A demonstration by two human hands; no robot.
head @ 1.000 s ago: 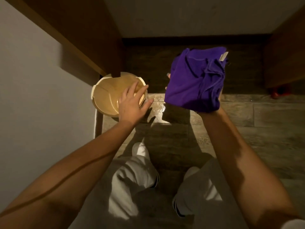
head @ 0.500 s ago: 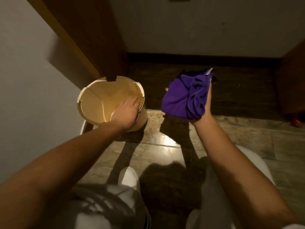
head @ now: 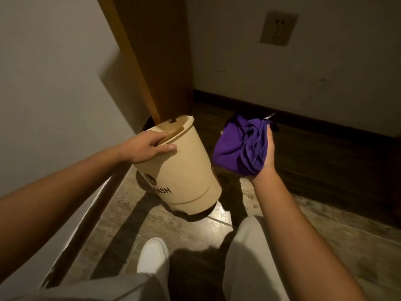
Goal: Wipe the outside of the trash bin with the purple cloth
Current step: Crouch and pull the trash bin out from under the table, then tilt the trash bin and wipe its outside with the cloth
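My left hand (head: 149, 147) grips the rim of the cream trash bin (head: 184, 170), fingers hooked inside and thumb pressed on the outer wall. The bin stands on the wooden floor (head: 325, 224) by the door frame (head: 152, 61), tilted toward me, and I cannot see what is in it. Just to its right, apart from it, my right hand (head: 265, 157) is closed around the bunched purple cloth (head: 236, 146). Half a second ago I looked down into the bin's bare inside with my palm flat on its rim; now its side, printed with dark lettering, faces me.
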